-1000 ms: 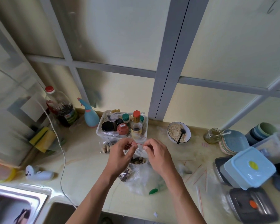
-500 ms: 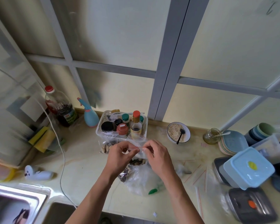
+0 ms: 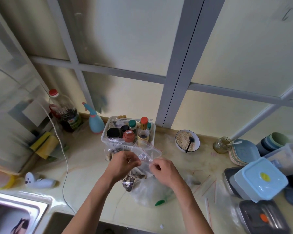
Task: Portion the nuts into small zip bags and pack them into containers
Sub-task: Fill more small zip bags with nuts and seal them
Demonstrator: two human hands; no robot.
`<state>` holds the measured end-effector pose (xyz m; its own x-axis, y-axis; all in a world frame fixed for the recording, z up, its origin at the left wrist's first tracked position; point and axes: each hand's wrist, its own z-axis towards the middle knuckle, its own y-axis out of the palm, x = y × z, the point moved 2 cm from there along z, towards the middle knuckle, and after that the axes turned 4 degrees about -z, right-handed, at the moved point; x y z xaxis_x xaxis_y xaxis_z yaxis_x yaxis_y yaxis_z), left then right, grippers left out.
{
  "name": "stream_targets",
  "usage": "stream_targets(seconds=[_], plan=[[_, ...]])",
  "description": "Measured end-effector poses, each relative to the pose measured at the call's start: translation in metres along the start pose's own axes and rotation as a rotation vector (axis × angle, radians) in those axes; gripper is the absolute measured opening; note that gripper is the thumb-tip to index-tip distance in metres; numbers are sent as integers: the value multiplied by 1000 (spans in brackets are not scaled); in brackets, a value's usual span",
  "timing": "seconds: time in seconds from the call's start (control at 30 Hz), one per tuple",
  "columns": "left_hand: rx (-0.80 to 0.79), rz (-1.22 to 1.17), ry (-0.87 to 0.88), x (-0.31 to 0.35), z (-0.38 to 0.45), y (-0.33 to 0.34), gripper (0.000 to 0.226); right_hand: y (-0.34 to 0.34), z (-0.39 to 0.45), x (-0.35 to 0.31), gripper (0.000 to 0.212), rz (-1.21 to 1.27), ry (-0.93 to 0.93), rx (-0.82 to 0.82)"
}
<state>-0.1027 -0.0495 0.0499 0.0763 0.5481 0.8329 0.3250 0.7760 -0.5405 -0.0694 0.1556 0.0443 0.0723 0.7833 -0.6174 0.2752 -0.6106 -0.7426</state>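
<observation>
Clear zip bag (image 3: 146, 153) is pinched by left hand (image 3: 123, 163) and right hand (image 3: 164, 169) (mouth pulled open, presumably for nuts (image 3: 134, 177)).

**One head-worn camera, looking down over the counter**

A single wide-angle view from the person's head faces forward and down. Both forearms enter from the bottom edge, so the left hand (image 3: 123, 163) and right hand (image 3: 164, 169) sit close, just below frame centre. Beyond the fingertips the counter (image 3: 85, 168) runs to the frosted window panes (image 3: 134, 39), which fill the upper half. Straight lines bow toward the edges. No second view shares the scene.
</observation>
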Motion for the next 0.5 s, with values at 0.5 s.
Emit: stream_targets(seconds=[0.5], plan=[[295, -17, -409, -95, 18, -20, 17, 91, 41, 16, 21, 164, 386, 119]])
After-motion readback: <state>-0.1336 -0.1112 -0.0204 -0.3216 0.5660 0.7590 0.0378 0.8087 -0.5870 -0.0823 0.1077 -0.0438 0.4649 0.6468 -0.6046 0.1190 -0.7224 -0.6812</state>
